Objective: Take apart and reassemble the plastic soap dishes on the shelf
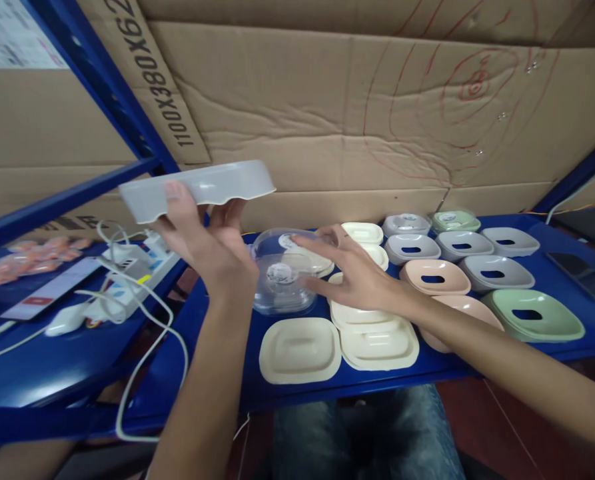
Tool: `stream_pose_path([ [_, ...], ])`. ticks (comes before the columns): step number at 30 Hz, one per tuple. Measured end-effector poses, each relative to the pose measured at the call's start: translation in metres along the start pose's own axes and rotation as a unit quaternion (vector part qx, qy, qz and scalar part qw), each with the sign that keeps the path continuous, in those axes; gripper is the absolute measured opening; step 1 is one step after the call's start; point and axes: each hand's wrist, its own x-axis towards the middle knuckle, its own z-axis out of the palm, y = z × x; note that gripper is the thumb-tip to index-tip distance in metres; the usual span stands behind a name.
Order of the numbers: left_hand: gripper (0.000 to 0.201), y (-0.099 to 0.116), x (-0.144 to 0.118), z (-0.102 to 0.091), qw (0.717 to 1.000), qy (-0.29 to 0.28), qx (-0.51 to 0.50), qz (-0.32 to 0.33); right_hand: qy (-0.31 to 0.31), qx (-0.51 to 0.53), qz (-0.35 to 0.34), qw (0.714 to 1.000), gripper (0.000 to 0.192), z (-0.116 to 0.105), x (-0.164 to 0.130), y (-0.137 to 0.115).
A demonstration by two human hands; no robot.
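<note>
"In the head view, where's the grey dish (217,183)?"

"Raised on the left, above the blue table (552,283), gripped between the left hand (202,233)'s thumb and fingers"

"And the right hand (352,273)?"

"Loosely spread, fingers reaching over the clear lids (282,300); I can't tell whether they touch"

"What's around it?"

"Cream trays (300,350) near and right, slotted boxes (457,277) in peach, grey and green farther right"

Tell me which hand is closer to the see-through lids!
Right. The right hand has its fingers over the see-through lids; the left hand is up to their left, holding a grey container.
</note>
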Motion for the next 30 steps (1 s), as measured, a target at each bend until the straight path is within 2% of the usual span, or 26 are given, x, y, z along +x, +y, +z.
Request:
stream_pose_path([
  [3, 0.034, 0.006, 0.000, 0.002, 1.000, -0.014, 0.012, 0.004, -0.032, -0.047, -0.020, 0.998, 0.068, 0.008, 0.002, -0.002],
  [8, 0.067, 0.017, -0.003, 0.018, 0.999, 0.045, -0.008, 0.024, -0.090, -0.090, -0.058, 0.990, 0.066, 0.014, 0.004, -0.002],
  [12, 0.062, 0.021, -0.010, 0.028, 0.999, 0.047, -0.008, 0.007, -0.118, -0.123, -0.062, 0.983, 0.068, 0.022, 0.009, -0.006],
  [16, 0.065, 0.020, -0.014, 0.027, 0.999, 0.048, -0.023, 0.001, -0.138, -0.152, -0.060, 0.977, 0.069, 0.028, 0.011, -0.006],
  [20, 0.055, 0.013, -0.014, 0.023, 1.000, 0.026, 0.000, -0.002, -0.134, -0.158, -0.060, 0.976, 0.071, 0.030, 0.008, -0.005],
  [24, 0.060, 0.004, -0.016, 0.021, 1.000, 0.013, -0.022, 0.018, -0.130, -0.154, -0.062, 0.977, 0.071, 0.029, 0.005, -0.006],
  [28, 0.047, -0.003, -0.018, 0.016, 0.997, -0.049, 0.040, 0.038, -0.134, -0.144, -0.062, 0.978, 0.079, 0.029, 0.001, -0.007],
  [30, 0.048, -0.005, -0.019, 0.014, 0.995, -0.061, 0.070, 0.038, -0.133, -0.129, -0.050, 0.981, 0.088, 0.027, -0.001, -0.006],
])
